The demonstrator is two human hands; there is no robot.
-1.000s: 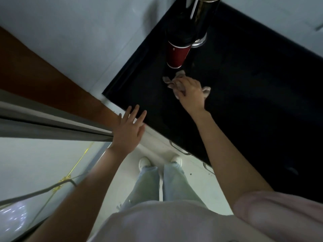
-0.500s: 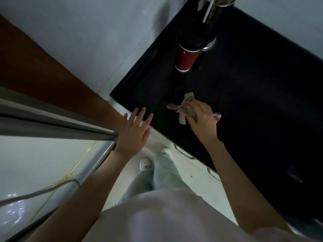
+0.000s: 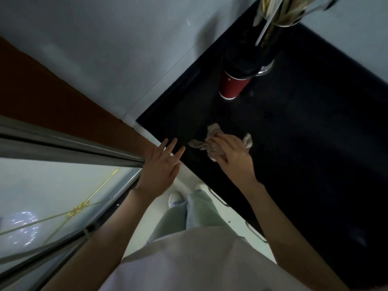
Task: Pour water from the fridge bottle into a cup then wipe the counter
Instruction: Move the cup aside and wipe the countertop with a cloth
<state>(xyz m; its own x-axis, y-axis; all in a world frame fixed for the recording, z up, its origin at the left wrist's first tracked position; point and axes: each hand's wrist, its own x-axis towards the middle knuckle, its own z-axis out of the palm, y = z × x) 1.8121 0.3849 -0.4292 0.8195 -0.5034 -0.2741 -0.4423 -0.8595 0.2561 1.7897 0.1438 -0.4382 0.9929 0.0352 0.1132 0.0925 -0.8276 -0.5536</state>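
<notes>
A crumpled beige cloth point(image 3: 210, 141) lies on the black counter point(image 3: 304, 143) near its front left corner. My right hand point(image 3: 233, 156) grips the cloth and presses it onto the counter. A red paper cup point(image 3: 232, 86) stands farther back on the counter, well beyond the cloth. My left hand point(image 3: 161, 166) hovers with fingers spread at the counter's left corner, beside the fridge door edge point(image 3: 69, 150), and holds nothing. No bottle shows.
A dark holder with pale sticks point(image 3: 270, 32) stands right behind the cup. A grey wall point(image 3: 105, 49) runs along the counter's left side. White cabinet fronts with handles point(image 3: 218, 196) sit below the counter edge, by my feet.
My right hand has dragged the cloth from just in front of the cup toward the counter's front edge. My left hand stays spread near the corner.
</notes>
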